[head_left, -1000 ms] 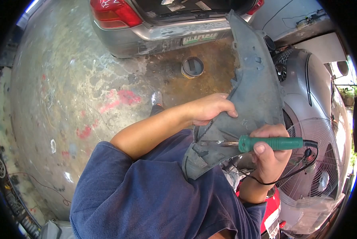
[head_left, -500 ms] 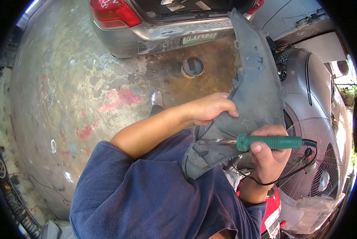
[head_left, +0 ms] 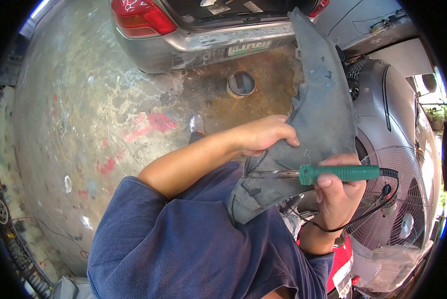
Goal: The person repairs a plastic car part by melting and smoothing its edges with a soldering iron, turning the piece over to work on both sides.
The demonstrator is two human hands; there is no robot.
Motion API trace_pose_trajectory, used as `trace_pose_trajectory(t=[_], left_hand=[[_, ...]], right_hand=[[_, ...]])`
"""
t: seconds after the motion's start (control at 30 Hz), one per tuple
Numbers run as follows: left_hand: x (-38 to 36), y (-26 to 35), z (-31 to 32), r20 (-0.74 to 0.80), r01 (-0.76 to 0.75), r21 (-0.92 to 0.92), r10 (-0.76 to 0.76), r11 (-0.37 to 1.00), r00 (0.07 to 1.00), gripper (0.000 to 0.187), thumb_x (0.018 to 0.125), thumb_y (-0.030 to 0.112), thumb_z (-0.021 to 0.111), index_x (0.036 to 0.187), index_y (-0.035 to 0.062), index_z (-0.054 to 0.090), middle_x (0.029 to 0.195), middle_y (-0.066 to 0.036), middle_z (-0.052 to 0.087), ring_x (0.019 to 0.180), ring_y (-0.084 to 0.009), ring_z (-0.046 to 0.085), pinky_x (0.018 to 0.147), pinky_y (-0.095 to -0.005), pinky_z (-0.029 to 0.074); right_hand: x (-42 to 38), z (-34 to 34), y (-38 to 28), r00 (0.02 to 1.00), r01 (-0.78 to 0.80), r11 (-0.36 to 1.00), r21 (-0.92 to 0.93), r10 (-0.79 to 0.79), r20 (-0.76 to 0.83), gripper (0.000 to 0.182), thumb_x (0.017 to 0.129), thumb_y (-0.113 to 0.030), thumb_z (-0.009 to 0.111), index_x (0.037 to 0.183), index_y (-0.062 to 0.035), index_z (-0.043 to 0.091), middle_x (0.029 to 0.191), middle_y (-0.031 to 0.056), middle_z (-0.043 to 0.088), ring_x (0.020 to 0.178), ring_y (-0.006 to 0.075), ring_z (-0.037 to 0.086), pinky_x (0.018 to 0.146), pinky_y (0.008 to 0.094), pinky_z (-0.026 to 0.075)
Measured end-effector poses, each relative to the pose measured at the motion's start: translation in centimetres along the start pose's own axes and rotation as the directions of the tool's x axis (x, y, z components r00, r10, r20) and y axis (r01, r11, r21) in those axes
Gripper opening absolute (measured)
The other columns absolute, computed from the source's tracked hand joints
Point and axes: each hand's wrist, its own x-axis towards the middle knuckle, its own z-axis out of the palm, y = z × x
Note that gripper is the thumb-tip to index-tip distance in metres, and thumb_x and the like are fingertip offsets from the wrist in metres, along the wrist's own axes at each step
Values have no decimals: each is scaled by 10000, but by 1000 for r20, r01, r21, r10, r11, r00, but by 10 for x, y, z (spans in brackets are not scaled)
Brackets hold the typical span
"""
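Green iron [head_left: 339,173] in R hand [head_left: 339,197]

No legible text found. Licence plate [head_left: 250,48] on silver car [head_left: 203,35]: chars blurred, unreadable. White scribble on red tail light [head_left: 136,11]: not decipherable. No brand seen on soldering iron [head_left: 339,173].

My outfit: a loose navy-blue short-sleeved T-shirt [head_left: 183,244], cloth faded and creased, sleeve ending above the elbow; both forearms bare, my left hand [head_left: 263,135] and right hand [head_left: 337,194] ungloved, no rings showing.
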Motion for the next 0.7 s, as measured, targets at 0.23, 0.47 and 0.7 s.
trace_pose_trajectory(t=[0.23,0.47,0.7], left_hand=[[0,0,1,8,-5,-58,5,998,1000,291,813,100,663,1071,-35,679,991,-87,705,870,-155,656,791,-295,532],[1,-2,-1,-11,29,-19,-30,999,1000,309,818,97,656,1097,-36,674,1019,-99,705,887,-160,663,806,-303,541],[-6,9,8,42,24,-136,-18,990,999,376,842,61,607,1198,-56,640,1118,-131,704,942,-203,693,866,-330,553]], right_hand=[[5,3,1,999,42,993,112,-44,12,317,751,-152,851,901,25,634,653,51,608,472,68,492,423,216,345],[4,-2,3,999,22,1000,15,-22,25,301,719,-146,871,860,22,665,720,44,640,568,87,557,508,224,409],[1,2,-10,998,-53,999,5,53,37,261,717,-82,884,853,2,678,788,41,673,698,100,630,607,252,484]])
